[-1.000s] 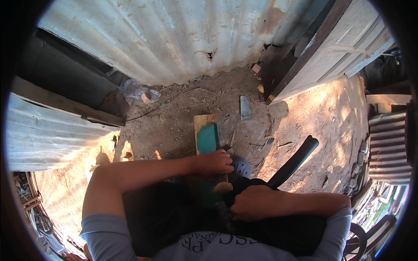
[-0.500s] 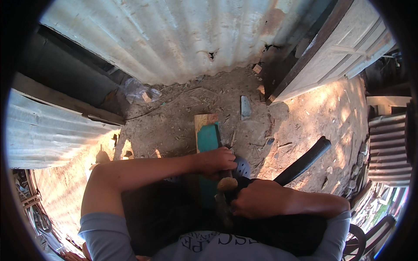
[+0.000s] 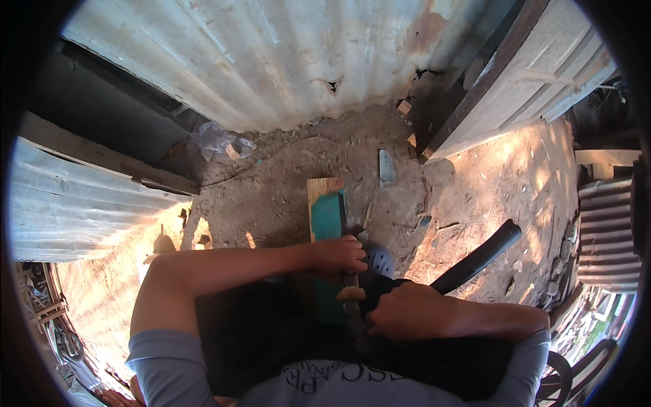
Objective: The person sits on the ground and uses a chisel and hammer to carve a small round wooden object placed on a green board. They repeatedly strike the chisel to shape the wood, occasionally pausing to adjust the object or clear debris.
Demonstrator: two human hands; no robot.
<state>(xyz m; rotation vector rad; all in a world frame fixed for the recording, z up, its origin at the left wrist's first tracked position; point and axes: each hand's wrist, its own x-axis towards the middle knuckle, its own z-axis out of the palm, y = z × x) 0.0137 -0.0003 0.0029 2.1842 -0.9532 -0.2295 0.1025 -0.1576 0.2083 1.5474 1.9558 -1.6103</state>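
Observation:
My left hand [image 3: 339, 256] is closed around a chisel [image 3: 350, 294], whose pale, worn handle end sticks out toward me below the fist. Beyond the fingers its dark blade [image 3: 343, 207] lies along the right edge of a wooden board [image 3: 327, 211] with teal paint and a bare far end. My right hand [image 3: 410, 311] grips a hammer by its thick black handle [image 3: 478, 258], which points away to the far right. The dark hammer head [image 3: 354, 319] is right by the chisel's handle end; shadow hides whether they touch.
A shoe with holes [image 3: 380, 259] shows just right of the board. On the dirt floor lie a flat grey metal piece [image 3: 386, 167], a clear plastic bag [image 3: 215, 141] and wood scraps. Corrugated metal sheeting [image 3: 285, 68] stands ahead, a panelled door [image 3: 522, 88] at the right.
The hammer head has shifted slightly and sits closer to the chisel's handle end. The chisel's handle end shows at a different tilt. Both hands keep their grips, and the whole view has shifted a little.

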